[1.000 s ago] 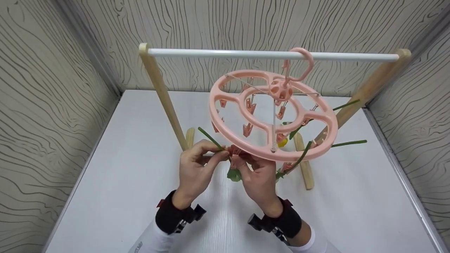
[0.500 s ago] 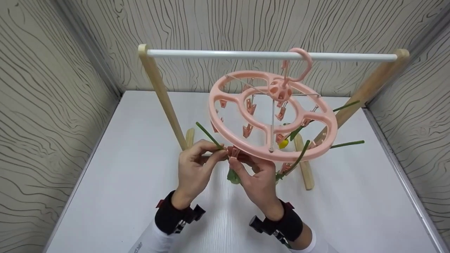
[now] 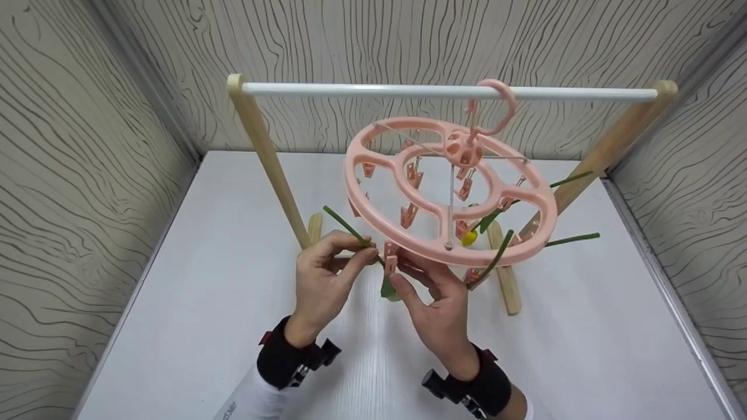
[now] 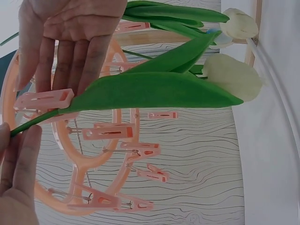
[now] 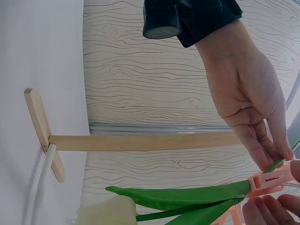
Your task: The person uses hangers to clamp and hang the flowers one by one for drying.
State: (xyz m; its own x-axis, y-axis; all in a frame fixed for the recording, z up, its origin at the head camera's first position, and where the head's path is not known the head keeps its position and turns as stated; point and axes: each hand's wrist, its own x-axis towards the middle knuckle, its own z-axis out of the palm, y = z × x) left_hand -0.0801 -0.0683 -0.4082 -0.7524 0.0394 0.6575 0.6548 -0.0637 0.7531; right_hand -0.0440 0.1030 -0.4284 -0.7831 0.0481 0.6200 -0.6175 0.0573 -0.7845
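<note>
Head view: the left hand (image 3: 320,279) pinches a green tulip stem (image 3: 344,224) between thumb and fingers (image 3: 357,261), beside a pink clip (image 3: 390,261) of the round peg hanger (image 3: 446,192); the right hand (image 3: 439,304), fingers spread, touches that clip. Beneath lies a white tabletop (image 3: 233,303), enclosed by wood-grain patterned walls (image 3: 81,151). No writing is legible.

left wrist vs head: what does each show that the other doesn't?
Left wrist only: white tulip blooms and broad leaves, close up.

Head only: white rail with the hanger's hook over it, wooden posts, white table, both wrist straps.

Both: pink round clip hanger, the clip closed on a green stem, left hand pinching that stem, right hand with fingers straight beside the clip.
</note>
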